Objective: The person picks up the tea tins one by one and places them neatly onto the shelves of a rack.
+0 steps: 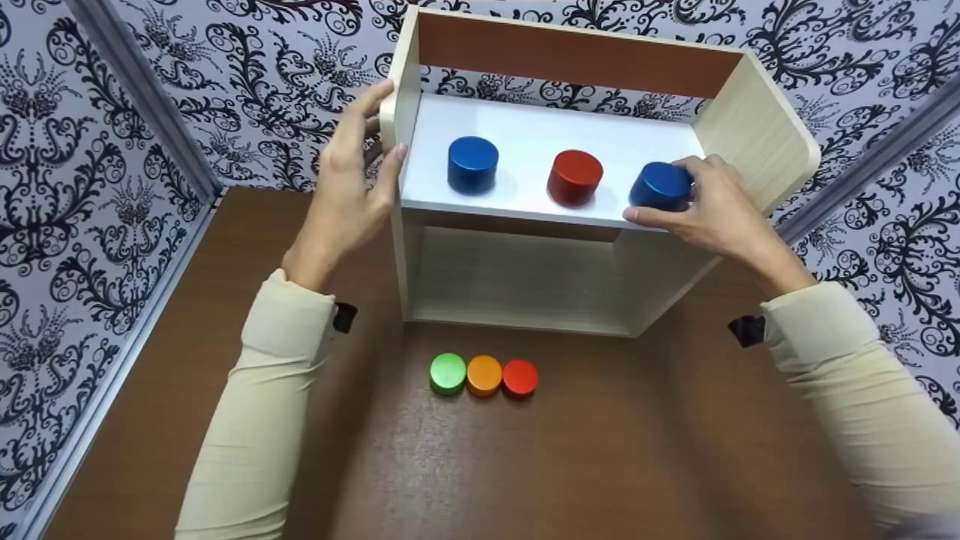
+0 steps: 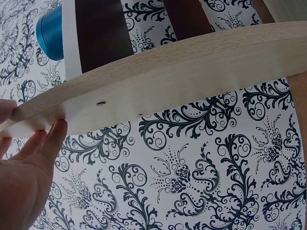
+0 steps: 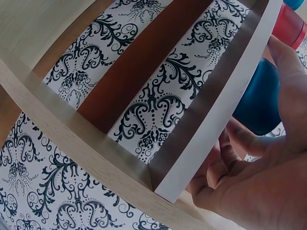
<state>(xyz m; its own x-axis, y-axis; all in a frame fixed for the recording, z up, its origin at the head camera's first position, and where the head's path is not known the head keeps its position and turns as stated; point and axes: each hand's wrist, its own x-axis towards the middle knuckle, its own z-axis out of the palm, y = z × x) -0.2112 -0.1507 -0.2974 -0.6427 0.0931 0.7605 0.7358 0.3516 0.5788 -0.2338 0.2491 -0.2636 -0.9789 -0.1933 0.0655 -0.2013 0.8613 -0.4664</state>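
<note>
A small pale wooden shelf unit [image 1: 517, 319] with a white upper shelf [image 1: 517, 120] stands in front of me. My left hand [image 1: 349, 169] grips its left side panel [image 2: 158, 86], thumb on one face and fingers on the other. At the shelf's right end, my right hand [image 1: 716, 199] holds a blue cylinder [image 1: 660, 186], its thumb along the front and its fingers round the far right side. The right wrist view shows that blue cylinder [image 3: 261, 98] partly behind the hand. On the same shelf stand another blue cylinder [image 1: 472, 165] at left and a red cylinder [image 1: 574, 178] in between.
On the brown table [image 1: 600, 450], before the unit, a green cylinder [image 1: 448, 373], an orange cylinder [image 1: 484, 376] and a smaller red cylinder [image 1: 519, 378] stand in a touching row. Patterned wall panels [image 1: 75, 187] enclose the table at the back and sides.
</note>
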